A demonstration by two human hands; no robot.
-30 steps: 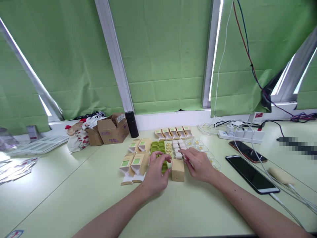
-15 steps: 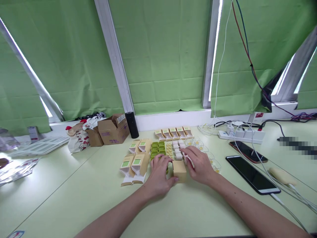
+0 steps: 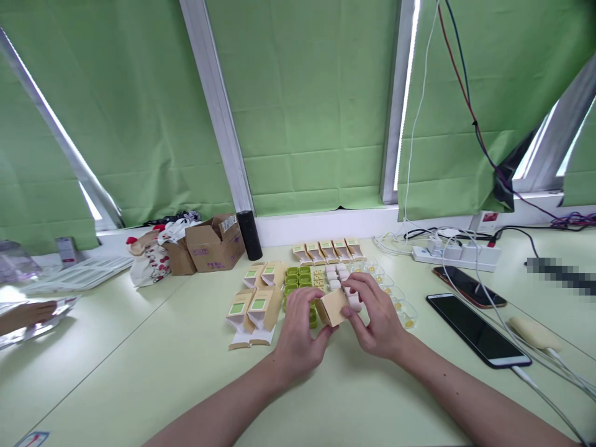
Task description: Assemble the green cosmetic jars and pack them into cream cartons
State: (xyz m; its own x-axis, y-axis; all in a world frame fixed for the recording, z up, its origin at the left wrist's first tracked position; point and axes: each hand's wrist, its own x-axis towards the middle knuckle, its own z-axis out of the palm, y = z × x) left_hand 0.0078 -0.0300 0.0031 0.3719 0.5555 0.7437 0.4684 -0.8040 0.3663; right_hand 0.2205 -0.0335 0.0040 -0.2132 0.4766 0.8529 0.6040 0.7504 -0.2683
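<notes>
A small tan cardboard box [image 3: 334, 307] is held tilted between both hands over the near part of the table. My left hand [image 3: 300, 332] grips its left side, thumb below and fingers above. My right hand [image 3: 376, 320] is closed on its right side, with the thumb against the face toward me. Just beyond the hands stand rows of green square cups [image 3: 292, 279], small yellow pieces [image 3: 318, 277] and white rounded blocks [image 3: 334, 284]. Clear plastic pieces with yellow centres [image 3: 408, 315] lie right of them. Open tan cartons [image 3: 263, 307] with green labels lie to the left.
More open cartons [image 3: 328, 251] line up behind. A brown cardboard box [image 3: 214, 243] and a black cylinder [image 3: 249, 236] stand at the back. Two phones, one a white-edged phone [image 3: 477, 329], cables and a power strip [image 3: 454, 256] lie right. Another person's hand [image 3: 32, 315] touches silvery packets at far left.
The small box has been lifted off the table and tilted, with both hands gripping it. Another person's hand has come in over the packets at far left.
</notes>
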